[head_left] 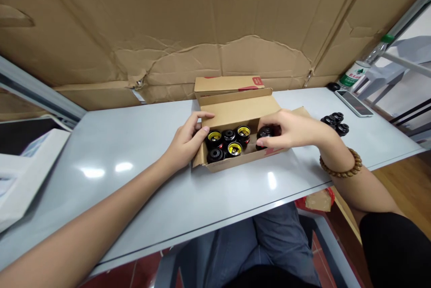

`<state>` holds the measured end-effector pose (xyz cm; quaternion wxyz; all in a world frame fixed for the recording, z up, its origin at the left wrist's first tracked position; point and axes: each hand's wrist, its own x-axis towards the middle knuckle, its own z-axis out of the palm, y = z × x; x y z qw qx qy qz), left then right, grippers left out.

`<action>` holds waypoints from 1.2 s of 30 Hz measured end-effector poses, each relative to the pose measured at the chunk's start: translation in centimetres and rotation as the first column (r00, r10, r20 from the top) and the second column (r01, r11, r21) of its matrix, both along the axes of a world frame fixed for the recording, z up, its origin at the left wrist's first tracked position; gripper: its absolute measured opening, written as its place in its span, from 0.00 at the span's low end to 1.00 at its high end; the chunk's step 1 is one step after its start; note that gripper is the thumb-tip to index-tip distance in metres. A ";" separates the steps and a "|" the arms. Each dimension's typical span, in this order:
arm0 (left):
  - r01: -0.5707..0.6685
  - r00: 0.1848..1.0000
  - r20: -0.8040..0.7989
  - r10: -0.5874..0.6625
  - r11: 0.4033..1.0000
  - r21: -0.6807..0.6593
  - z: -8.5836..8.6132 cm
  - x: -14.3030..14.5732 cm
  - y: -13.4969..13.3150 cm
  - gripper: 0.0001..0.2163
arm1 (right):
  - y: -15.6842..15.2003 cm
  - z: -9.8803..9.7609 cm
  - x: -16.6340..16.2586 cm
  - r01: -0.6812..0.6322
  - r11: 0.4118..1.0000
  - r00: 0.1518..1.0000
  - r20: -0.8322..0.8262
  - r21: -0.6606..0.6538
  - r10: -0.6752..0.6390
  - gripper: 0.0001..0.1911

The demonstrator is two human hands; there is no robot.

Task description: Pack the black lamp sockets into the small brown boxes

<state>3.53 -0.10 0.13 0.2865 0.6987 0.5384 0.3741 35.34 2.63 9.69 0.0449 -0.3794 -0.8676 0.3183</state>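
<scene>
Arching down, the right hand [286,128] seemingly grips a black cylinder [265,133], left hand [184,142] clasping the carton [242,159].

Bright light, probably from overhead. Three glare spots on tabletop [151,209], shadow inside carton [239,110], wide-angle stretch at edges.

A glossy, pale grey-blue tabletop [161,207], bright with light reflections, carries an open brown cardboard box [242,111] near its middle and, just behind it, a second brown cardboard box with red print [224,83]. To the right, apart from both boxes, sits a small cluster of black, round, stepped parts [335,123]. Near the far right corner are a flat phone with a pale rim [353,103], a clear plastic bottle with a green cap [354,73], and a small black rounded object [333,86] beside the bottle.
</scene>
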 end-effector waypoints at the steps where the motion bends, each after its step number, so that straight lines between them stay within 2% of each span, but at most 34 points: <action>1: 0.004 1.000 0.006 -0.004 1.000 -0.005 0.0 0.0 0.0 0.25 | 0.0 -0.2 -0.2 -0.021 0.999 1.000 0.017 -0.038 0.022 0.17; 5: 0.007 1.000 0.011 -0.007 1.000 0.002 0.0 0.0 0.0 0.24 | 0.3 -1.2 -0.8 -0.052 0.997 0.997 0.056 -0.065 0.055 0.16; 11: -0.002 1.000 -0.002 0.002 1.000 0.019 -0.1 0.0 0.0 0.23 | 0.5 -2.1 -1.2 -0.098 0.989 0.995 -0.014 -0.114 0.097 0.24; 17: -0.002 1.000 0.003 0.002 1.000 0.016 0.1 0.1 -0.1 0.23 | 0.5 -2.5 -1.4 -0.127 0.982 0.991 -0.068 -0.140 0.118 0.20; 20: 0.000 1.000 0.002 0.000 1.000 0.006 0.2 0.2 -0.1 0.24 | 0.4 -2.2 -1.3 -0.116 0.982 0.992 -0.067 -0.146 0.107 0.20; 22: 0.001 1.000 0.000 -0.001 1.000 0.004 0.2 0.2 -0.1 0.24 | 0.3 -1.2 -0.7 -0.094 0.988 0.992 -0.092 -0.121 0.084 0.19; 23: 0.002 1.000 -0.002 -0.002 1.000 0.003 0.2 0.2 -0.1 0.24 | 0.4 -0.5 0.0 -0.061 0.995 0.993 -0.109 -0.075 0.053 0.19; 25: 0.005 1.000 -0.001 -0.005 1.000 0.004 0.2 0.2 0.0 0.25 | 0.6 1.2 2.2 0.079 0.992 0.992 -0.111 0.104 -0.067 0.19; 26: 0.006 1.000 0.001 -0.006 1.000 0.007 0.1 0.1 0.0 0.25 | 0.8 2.1 3.6 0.200 0.949 0.978 -0.107 0.244 -0.179 0.19; 27: 0.007 1.000 0.003 -0.007 1.000 0.010 0.1 0.1 0.1 0.24 | 1.1 2.9 5.1 0.297 0.874 0.954 -0.069 0.385 -0.293 0.19; 28: 0.006 1.000 0.004 -0.006 1.000 0.011 0.1 0.1 0.1 0.24 | 1.3 3.4 6.7 0.339 0.804 0.920 0.005 0.488 -0.392 0.18; 29: 0.003 1.000 0.002 -0.003 1.000 0.010 0.1 0.1 0.1 0.24 | 1.5 3.8 8.3 0.350 0.781 0.879 0.106 0.518 -0.465 0.17; 30: 0.000 1.000 0.000 0.000 1.000 0.007 0.1 0.1 0.1 0.23 | 1.7 3.8 9.6 0.365 0.792 0.834 0.205 0.490 -0.512 0.16; 32: 0.004 1.000 0.000 -0.004 1.000 -0.003 0.1 0.1 0.1 0.23 | 1.7 3.2 11.6 0.380 0.864 0.779 0.390 0.331 -0.492 0.18; 34: 0.010 1.000 0.009 -0.010 1.000 -0.007 0.1 0.2 0.0 0.23 | 1.2 1.8 12.3 0.359 0.918 0.782 0.484 0.167 -0.394 0.16; 36: 0.013 1.000 0.019 -0.013 1.000 -0.005 0.1 0.2 0.1 0.23 | 0.5 0.1 11.9 0.314 0.936 0.808 0.473 0.158 -0.351 0.13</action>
